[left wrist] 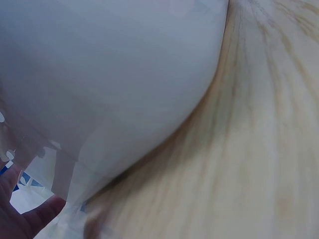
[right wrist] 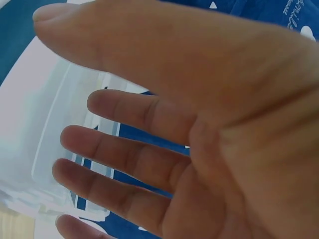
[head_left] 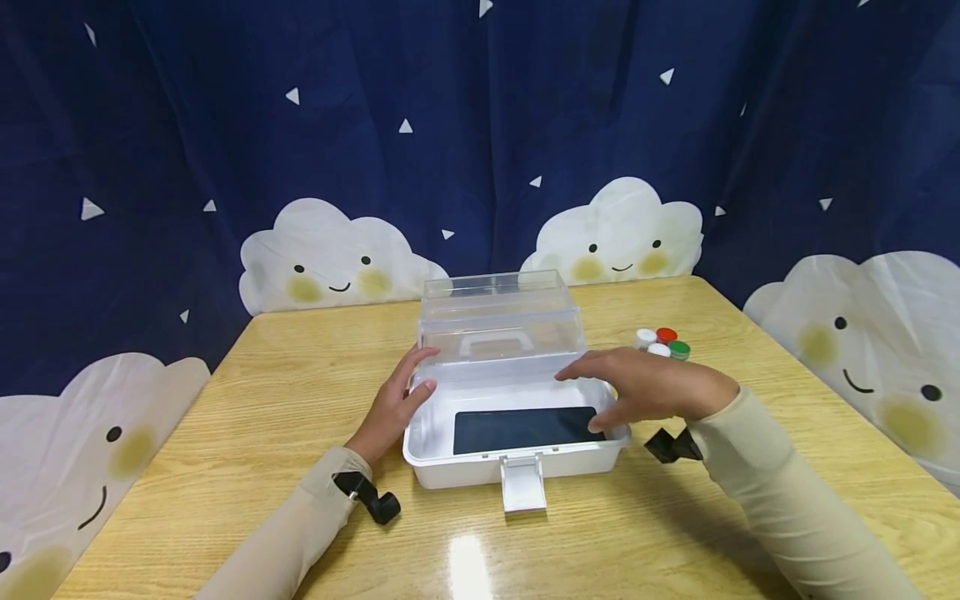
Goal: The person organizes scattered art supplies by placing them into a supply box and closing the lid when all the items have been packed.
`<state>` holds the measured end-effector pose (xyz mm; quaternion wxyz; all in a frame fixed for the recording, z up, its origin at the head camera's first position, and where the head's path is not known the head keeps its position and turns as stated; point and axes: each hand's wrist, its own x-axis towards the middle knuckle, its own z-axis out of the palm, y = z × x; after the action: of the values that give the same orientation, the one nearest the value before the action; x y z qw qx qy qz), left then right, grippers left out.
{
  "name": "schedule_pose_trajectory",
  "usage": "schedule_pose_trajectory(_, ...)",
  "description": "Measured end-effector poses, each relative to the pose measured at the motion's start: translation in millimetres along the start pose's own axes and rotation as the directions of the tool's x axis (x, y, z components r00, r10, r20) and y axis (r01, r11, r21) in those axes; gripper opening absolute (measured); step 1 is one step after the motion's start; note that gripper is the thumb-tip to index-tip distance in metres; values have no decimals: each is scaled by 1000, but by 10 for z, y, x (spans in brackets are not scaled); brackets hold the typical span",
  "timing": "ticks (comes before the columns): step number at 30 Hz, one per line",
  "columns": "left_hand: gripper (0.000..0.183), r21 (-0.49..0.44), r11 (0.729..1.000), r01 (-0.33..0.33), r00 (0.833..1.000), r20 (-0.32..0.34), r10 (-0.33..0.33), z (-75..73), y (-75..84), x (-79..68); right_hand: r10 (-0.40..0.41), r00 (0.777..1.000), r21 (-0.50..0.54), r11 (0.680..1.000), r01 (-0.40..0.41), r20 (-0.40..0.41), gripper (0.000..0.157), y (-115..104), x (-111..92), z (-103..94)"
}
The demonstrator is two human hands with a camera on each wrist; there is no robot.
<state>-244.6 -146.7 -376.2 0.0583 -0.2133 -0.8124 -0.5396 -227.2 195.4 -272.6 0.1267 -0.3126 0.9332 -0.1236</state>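
A white plastic storage box [head_left: 442,473] with a clear handled lid [head_left: 498,321] stands on the table, its lid raised at the back and its front latch [head_left: 523,485] hanging down. Inside, a flat dark rectangle with rounded corners [head_left: 517,429], like a phone or tablet, lies along the bottom. My left hand [head_left: 393,404] rests at the box's left rim, its fingers extended. Over the right end hovers my right hand [head_left: 645,383], thumb and fingers spread apart, with nothing between them. In the right wrist view its fingers [right wrist: 134,154] are nearly straight.
Several small jars with white, red and green caps [head_left: 666,336] stand behind the right hand. The wooden table [head_left: 322,367] extends around the box. A dark blue curtain [head_left: 480,167] with white clouds hangs behind it.
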Motion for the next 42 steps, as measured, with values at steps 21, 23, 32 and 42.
schedule_pose_trajectory(21, 48, 6, 1000, 21, 1000, -2, -21, -31, 10, -57, -121, 981, -110, 988, 105, -153, 48, 173, -25, -129)
schedule_pose_trajectory(23, 48, 3, 1000, 21, 1000, -1, -21, -35, 7, -59, -125, 978, -124, 987, 105, -164, 46, 188, -20, -141)
schedule_pose_trajectory(32, 48, -6, 1000, 13, 1000, 1, -13, -35, -11, -58, -109, 976, -111, 990, 89, -189, 43, 287, -31, -183)
schedule_pose_trajectory(42, 47, 13, 1000, -6, 1000, -2, 6, -15, 6, -11, -35, 976, -87, 996, 16, -215, 42, 438, -4, -193)
